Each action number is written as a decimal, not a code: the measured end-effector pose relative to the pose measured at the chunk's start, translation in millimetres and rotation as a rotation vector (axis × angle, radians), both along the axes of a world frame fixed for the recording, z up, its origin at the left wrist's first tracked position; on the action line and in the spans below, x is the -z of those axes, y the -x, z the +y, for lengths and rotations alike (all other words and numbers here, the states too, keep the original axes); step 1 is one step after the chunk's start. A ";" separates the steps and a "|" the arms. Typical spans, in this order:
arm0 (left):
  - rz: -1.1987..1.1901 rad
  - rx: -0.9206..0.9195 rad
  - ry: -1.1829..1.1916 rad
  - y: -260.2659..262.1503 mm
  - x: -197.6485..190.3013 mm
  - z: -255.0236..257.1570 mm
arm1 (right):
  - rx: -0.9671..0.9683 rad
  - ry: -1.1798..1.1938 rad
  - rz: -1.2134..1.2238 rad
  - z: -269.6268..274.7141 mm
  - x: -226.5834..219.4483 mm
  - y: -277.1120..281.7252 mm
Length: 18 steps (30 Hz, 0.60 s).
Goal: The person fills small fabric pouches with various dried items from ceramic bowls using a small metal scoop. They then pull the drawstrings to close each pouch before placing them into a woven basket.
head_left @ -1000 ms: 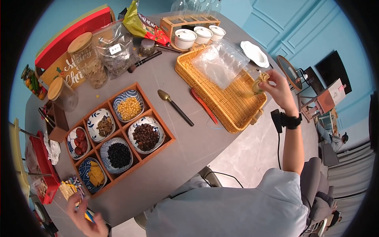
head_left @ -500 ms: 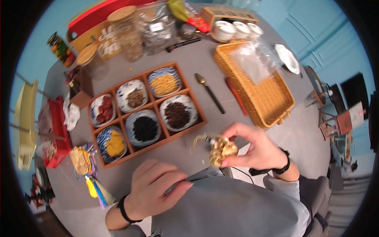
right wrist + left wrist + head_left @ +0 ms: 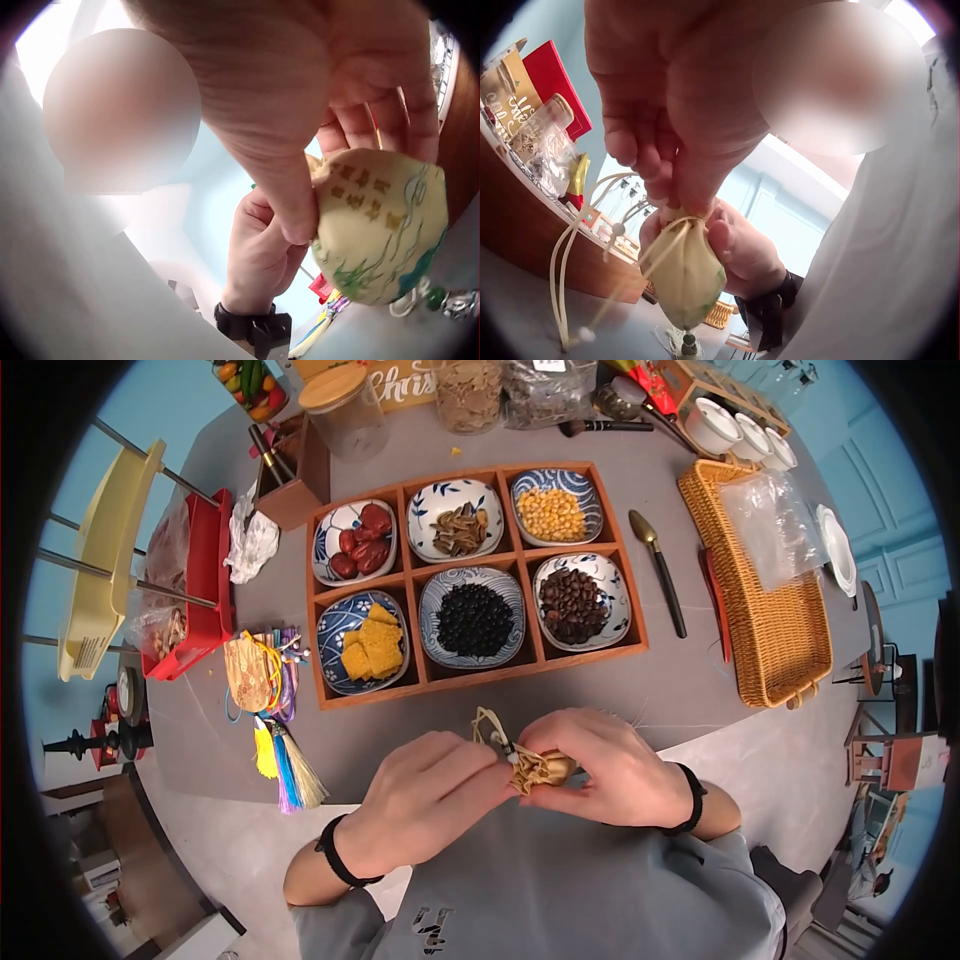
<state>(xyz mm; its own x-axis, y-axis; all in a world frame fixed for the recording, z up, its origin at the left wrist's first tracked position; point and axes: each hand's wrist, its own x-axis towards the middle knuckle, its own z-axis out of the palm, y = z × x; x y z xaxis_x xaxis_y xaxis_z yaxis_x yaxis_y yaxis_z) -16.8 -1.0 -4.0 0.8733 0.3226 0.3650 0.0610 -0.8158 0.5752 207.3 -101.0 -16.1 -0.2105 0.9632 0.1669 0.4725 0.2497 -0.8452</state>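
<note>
Both hands meet in front of the chest at a small cream drawstring pouch (image 3: pixel 548 768). My left hand (image 3: pixel 425 800) pinches its gathered neck. With thumb and fingers, my right hand (image 3: pixel 620 775) grips the pouch at its other side. In the right wrist view, the pouch body (image 3: pixel 375 225) shows gold characters and a green painted pattern. The left wrist view shows it hanging plump below the fingers, with loose cords (image 3: pixel 559 262) looping off to one side. Beads (image 3: pixel 435 298) dangle from its bottom. The mouth of the pouch is hidden by fingers.
A wooden divided tray (image 3: pixel 480 678) holds bowls of dates, corn, black beans and other dry goods. Tasselled pouches (image 3: pixel 248 670) lie to its left. Rightward are a spoon (image 3: pixel 660 575), a red-handled tool (image 3: pixel 717 605) and a wicker basket (image 3: pixel 785 650) with clear plastic bags (image 3: pixel 770 525).
My right hand has brought the pouch from over the basket to the body. The left hand has come from the tasselled pouches to take hold of its neck. The head view has shifted.
</note>
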 end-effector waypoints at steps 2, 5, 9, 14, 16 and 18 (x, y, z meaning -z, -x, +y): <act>-0.030 0.053 -0.047 0.5 2.5 1.7 | 0.000 -0.029 -0.012 3.2 -1.0 -2.3; -0.061 0.092 -0.086 0.0 5.2 3.6 | 0.022 -0.135 -0.107 7.9 -15.4 -12.6; -0.134 0.115 -0.092 -5.2 9.4 3.7 | -0.186 -0.251 -0.340 12.0 -20.4 -22.0; -0.080 0.135 -0.081 -3.1 10.6 3.1 | -0.291 -0.300 -0.379 12.5 -13.3 -22.0; -0.020 0.135 -0.105 2.1 10.4 7.6 | -0.302 -0.280 -0.386 12.7 -12.7 -27.8; 0.059 0.123 -0.144 12.0 9.3 13.2 | -0.306 -0.238 -0.403 13.1 -14.9 -36.9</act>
